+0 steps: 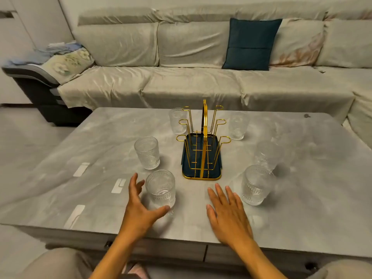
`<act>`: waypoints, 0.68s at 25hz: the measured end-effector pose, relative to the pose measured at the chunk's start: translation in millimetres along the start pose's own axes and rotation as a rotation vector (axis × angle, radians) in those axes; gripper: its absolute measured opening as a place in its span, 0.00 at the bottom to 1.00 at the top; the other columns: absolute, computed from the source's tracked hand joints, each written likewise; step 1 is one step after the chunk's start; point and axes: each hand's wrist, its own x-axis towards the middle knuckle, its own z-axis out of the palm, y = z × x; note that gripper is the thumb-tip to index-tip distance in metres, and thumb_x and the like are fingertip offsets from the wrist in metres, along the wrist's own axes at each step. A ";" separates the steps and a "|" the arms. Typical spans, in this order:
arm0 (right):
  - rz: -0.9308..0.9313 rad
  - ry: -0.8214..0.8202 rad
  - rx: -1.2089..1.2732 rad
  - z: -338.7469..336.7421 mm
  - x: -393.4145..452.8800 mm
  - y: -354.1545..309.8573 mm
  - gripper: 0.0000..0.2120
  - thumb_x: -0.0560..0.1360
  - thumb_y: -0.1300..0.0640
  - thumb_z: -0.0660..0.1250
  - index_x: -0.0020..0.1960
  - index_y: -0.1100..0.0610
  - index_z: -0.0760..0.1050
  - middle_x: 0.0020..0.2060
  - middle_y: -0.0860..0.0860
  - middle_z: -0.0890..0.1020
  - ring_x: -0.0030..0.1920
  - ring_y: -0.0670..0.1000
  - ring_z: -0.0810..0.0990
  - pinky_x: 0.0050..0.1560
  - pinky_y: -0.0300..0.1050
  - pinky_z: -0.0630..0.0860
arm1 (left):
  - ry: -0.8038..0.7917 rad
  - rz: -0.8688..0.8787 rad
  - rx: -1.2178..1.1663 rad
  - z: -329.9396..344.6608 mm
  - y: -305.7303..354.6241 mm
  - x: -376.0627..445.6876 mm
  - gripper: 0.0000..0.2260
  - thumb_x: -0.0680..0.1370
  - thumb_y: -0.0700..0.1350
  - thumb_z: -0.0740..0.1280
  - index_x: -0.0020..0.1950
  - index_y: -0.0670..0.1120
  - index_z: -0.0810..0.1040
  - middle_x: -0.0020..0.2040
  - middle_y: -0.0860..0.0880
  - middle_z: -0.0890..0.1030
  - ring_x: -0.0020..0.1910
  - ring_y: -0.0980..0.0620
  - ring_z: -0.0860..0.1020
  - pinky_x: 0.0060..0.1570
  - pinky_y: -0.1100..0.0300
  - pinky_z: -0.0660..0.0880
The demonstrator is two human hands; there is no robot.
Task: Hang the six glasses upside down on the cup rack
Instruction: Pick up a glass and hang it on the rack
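A gold wire cup rack [203, 141] on a dark blue tray stands mid-table with bare prongs. Several ribbed clear glasses stand upright around it: three on its left, near [160, 191], middle [147, 152] and far [177, 120], and three on its right, near [256, 185], middle [266, 155] and far [238, 125]. My left hand [138, 208] is spread around the near left glass, thumb in front and fingers to its left, not closed on it. Flat over the table, my right hand [227, 214] has fingers apart and holds nothing, left of the near right glass.
The grey marble-look coffee table [100, 141] has drawers along its near edge. A covered grey sofa [201, 81] with a dark blue cushion [250, 44] runs behind and along the right. My knees show at the bottom corners.
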 end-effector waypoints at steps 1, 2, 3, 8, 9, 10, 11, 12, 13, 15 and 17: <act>0.003 0.014 -0.009 -1.7 -1.0 -0.8 0.28 0.80 0.41 0.39 0.78 0.46 0.39 0.78 0.47 0.41 0.76 0.50 0.34 0.74 0.50 0.34 | -0.043 -0.028 -0.050 0.5 -1.9 2.3 0.52 0.61 0.46 0.83 0.74 0.61 0.53 0.72 0.47 0.70 0.70 0.46 0.68 0.66 0.52 0.67; 0.001 0.022 -0.012 -2.8 1.4 0.1 0.28 0.80 0.41 0.39 0.78 0.46 0.40 0.78 0.47 0.41 0.76 0.50 0.34 0.74 0.50 0.34 | -0.084 -0.028 -0.077 2.1 -2.6 6.2 0.48 0.61 0.47 0.83 0.70 0.64 0.56 0.69 0.47 0.73 0.68 0.46 0.71 0.63 0.54 0.69; 0.001 0.022 -0.030 -2.6 0.3 -0.9 0.28 0.80 0.41 0.39 0.78 0.46 0.40 0.78 0.47 0.41 0.76 0.50 0.34 0.74 0.50 0.34 | -0.110 -0.033 -0.084 3.9 -8.9 8.4 0.45 0.59 0.50 0.83 0.65 0.67 0.58 0.66 0.49 0.75 0.65 0.48 0.74 0.60 0.58 0.71; 0.019 0.025 -0.030 0.7 1.8 0.2 0.29 0.78 0.38 0.37 0.77 0.44 0.37 0.78 0.46 0.39 0.75 0.49 0.33 0.73 0.50 0.33 | -0.131 0.029 -0.108 8.6 -10.7 16.8 0.39 0.56 0.57 0.82 0.59 0.65 0.64 0.59 0.57 0.78 0.58 0.55 0.78 0.51 0.67 0.75; 0.019 0.023 -0.026 0.5 2.2 0.3 0.29 0.78 0.38 0.37 0.77 0.44 0.37 0.78 0.46 0.39 0.75 0.49 0.33 0.73 0.50 0.33 | -0.122 0.055 -0.123 6.4 -5.2 17.7 0.38 0.57 0.56 0.83 0.59 0.65 0.65 0.59 0.56 0.78 0.57 0.53 0.78 0.50 0.65 0.77; 0.020 0.022 -0.018 0.4 3.0 0.5 0.29 0.78 0.38 0.37 0.77 0.44 0.38 0.78 0.46 0.40 0.75 0.49 0.33 0.74 0.50 0.34 | -0.089 0.080 -0.124 1.6 2.7 20.5 0.36 0.58 0.54 0.83 0.59 0.64 0.67 0.58 0.54 0.77 0.55 0.52 0.78 0.47 0.64 0.79; 0.020 0.028 -0.013 0.3 3.4 -0.2 0.29 0.78 0.38 0.37 0.77 0.44 0.39 0.78 0.46 0.40 0.75 0.49 0.34 0.74 0.50 0.34 | -0.046 0.104 -0.145 -5.5 12.5 24.5 0.34 0.59 0.53 0.83 0.58 0.63 0.69 0.56 0.53 0.77 0.54 0.51 0.79 0.44 0.64 0.80; 0.016 0.033 -0.013 0.2 3.8 -1.1 0.29 0.78 0.39 0.37 0.78 0.44 0.40 0.78 0.46 0.41 0.76 0.49 0.34 0.74 0.50 0.35 | 0.001 0.128 -0.170 -14.6 25.3 29.5 0.32 0.59 0.51 0.82 0.58 0.61 0.72 0.56 0.52 0.78 0.52 0.51 0.79 0.42 0.64 0.80; 0.014 0.039 -0.014 0.2 3.9 -0.7 0.29 0.78 0.39 0.37 0.78 0.44 0.41 0.78 0.46 0.42 0.76 0.49 0.35 0.74 0.50 0.35 | 0.038 0.158 -0.195 -23.5 39.3 36.4 0.31 0.59 0.50 0.83 0.58 0.60 0.74 0.55 0.52 0.78 0.51 0.52 0.80 0.42 0.63 0.80; 0.018 0.043 -0.015 0.1 3.7 -0.1 0.29 0.78 0.39 0.38 0.78 0.45 0.42 0.78 0.46 0.43 0.76 0.49 0.36 0.74 0.50 0.35 | 0.099 0.234 -0.157 -41.2 72.2 52.9 0.30 0.60 0.51 0.82 0.58 0.57 0.75 0.53 0.53 0.80 0.49 0.56 0.80 0.44 0.62 0.80; 0.024 0.048 -0.004 -0.9 3.0 -0.8 0.29 0.78 0.39 0.39 0.78 0.45 0.42 0.79 0.47 0.44 0.77 0.50 0.37 0.75 0.51 0.36 | 0.128 0.324 -0.027 -52.4 105.6 70.9 0.31 0.60 0.56 0.81 0.59 0.56 0.72 0.52 0.57 0.79 0.48 0.60 0.79 0.41 0.66 0.78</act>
